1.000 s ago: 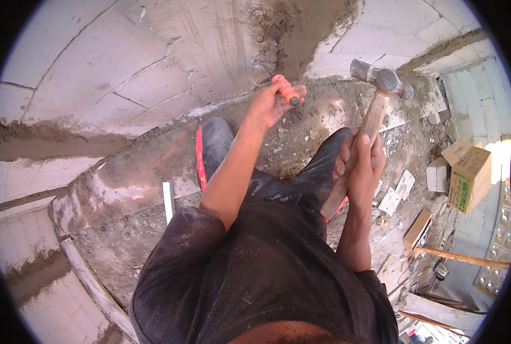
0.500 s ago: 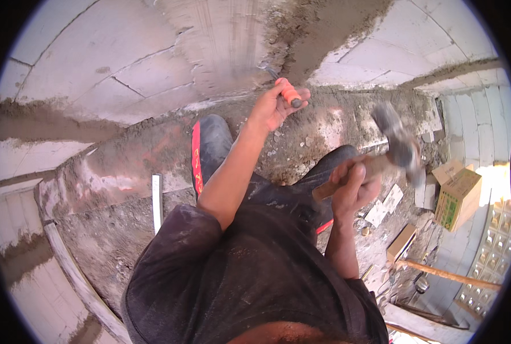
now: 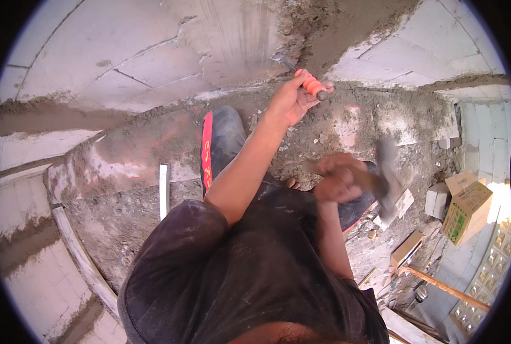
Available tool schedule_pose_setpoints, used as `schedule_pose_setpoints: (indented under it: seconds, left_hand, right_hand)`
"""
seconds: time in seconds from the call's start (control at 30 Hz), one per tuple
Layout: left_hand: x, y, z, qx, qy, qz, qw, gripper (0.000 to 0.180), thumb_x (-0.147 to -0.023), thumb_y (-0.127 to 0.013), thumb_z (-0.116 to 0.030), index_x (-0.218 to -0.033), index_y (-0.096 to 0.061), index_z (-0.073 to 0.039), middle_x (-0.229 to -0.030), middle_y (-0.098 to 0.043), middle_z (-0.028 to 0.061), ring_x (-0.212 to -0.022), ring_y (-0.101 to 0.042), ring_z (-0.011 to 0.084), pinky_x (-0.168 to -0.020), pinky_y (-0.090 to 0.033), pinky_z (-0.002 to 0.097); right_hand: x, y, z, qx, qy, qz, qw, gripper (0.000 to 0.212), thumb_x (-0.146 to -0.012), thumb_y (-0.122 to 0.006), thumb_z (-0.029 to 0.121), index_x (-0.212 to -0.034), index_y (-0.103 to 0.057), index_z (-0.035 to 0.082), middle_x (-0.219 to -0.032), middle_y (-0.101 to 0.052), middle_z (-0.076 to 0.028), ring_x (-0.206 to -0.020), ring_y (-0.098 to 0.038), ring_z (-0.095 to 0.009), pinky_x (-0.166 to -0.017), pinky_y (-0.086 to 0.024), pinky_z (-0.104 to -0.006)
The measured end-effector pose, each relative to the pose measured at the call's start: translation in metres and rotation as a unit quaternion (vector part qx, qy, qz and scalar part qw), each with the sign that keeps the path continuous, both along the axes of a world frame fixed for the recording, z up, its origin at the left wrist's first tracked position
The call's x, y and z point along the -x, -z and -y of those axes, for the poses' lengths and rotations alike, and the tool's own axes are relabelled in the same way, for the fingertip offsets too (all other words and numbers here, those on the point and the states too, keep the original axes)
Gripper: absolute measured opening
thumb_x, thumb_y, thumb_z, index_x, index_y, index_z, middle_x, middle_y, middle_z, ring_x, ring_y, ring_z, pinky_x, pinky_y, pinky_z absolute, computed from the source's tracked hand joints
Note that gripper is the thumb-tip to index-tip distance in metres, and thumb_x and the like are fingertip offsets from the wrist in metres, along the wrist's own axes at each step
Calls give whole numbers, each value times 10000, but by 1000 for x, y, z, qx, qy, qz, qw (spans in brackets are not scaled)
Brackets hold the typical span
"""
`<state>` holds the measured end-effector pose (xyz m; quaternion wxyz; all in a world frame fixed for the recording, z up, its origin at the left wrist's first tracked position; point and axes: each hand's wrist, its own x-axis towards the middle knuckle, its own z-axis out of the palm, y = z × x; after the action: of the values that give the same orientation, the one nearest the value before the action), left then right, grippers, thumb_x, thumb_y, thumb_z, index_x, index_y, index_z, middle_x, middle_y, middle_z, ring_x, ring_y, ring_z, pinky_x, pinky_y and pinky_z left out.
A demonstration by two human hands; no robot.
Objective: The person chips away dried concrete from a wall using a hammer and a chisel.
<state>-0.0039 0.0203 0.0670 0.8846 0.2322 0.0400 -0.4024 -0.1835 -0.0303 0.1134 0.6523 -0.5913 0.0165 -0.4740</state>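
Observation:
My left hand [image 3: 288, 105] is closed round the ridged orange-pink grip of a chisel [image 3: 311, 84]. The chisel's metal tip meets the pale block wall [image 3: 227, 51] beside a rough brown mortar strip [image 3: 347, 28]. Its butt end points back towards me. In my right hand [image 3: 340, 182] is the wooden handle of a hammer [image 3: 386, 180], held above my bent right knee. Motion blurs the hammer's metal head, which hangs in the air to the right of that hand, apart from the chisel.
Rubble and dust cover the ledge [image 3: 135, 155] along the wall's foot. At the right are an open cardboard box [image 3: 467, 212], a grey block [image 3: 436, 200], a smaller brown box [image 3: 407, 249], a long wooden handle [image 3: 447, 286] and patterned glass blocks [image 3: 490, 264]. A white strip [image 3: 164, 192] lies left.
The hammer and my right hand have moved left, and the hammer head has come down nearer my body. My left hand keeps the chisel against the wall; the whole view has shifted slightly.

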Motion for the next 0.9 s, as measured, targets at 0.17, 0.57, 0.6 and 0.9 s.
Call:
schedule_pose_setpoints:
  seconds: [0.17, 0.57, 0.6, 0.9]
  left_hand:
    - [-1, -5, 6, -32, -8, -16, 999, 216, -1059, -407, -299, -1122, -451, -97, -1233, -602, 297, -1181, -598, 402, -1090, -411, 517]
    - [-4, -7, 8, -37, -19, -35, 999, 241, -1067, -379, -303, -1137, -431, -79, -1264, -579, 297, -1200, -591, 385, -1109, -395, 500]
    - [-5, -6, 6, -37, -22, -38, 998, 241, -1067, -379, -303, -1137, -431, -79, -1264, -579, 297, -1200, -591, 385, -1109, -395, 500]
    - [-5, 1, 5, 0, -6, -30, 1000, 317, -1063, -392, -308, -1222, -377, -34, -1263, -585, 287, -1197, -593, 386, -1097, -410, 495]
  right_hand:
    - [11, 34, 5, 12, 25, -359, 933, 228, -1008, -492, 201, -859, -543, 36, -592, -518, -42, -449, -465, -117, -426, -407, -265]
    - [14, 12, 20, -70, 14, -433, 899, 343, -1002, -496, 353, -831, -498, 56, -584, -491, -63, -581, -546, -205, -468, -467, -332]
    - [18, -3, 18, -69, 11, -436, 897, 343, -1002, -496, 353, -831, -498, 56, -584, -491, -63, -581, -546, -205, -468, -467, -332]
    - [-1, 40, 11, 64, 33, -442, 894, 331, -1026, -394, 228, -778, -491, 31, -631, -522, -112, -477, -480, -176, -419, -434, -293]
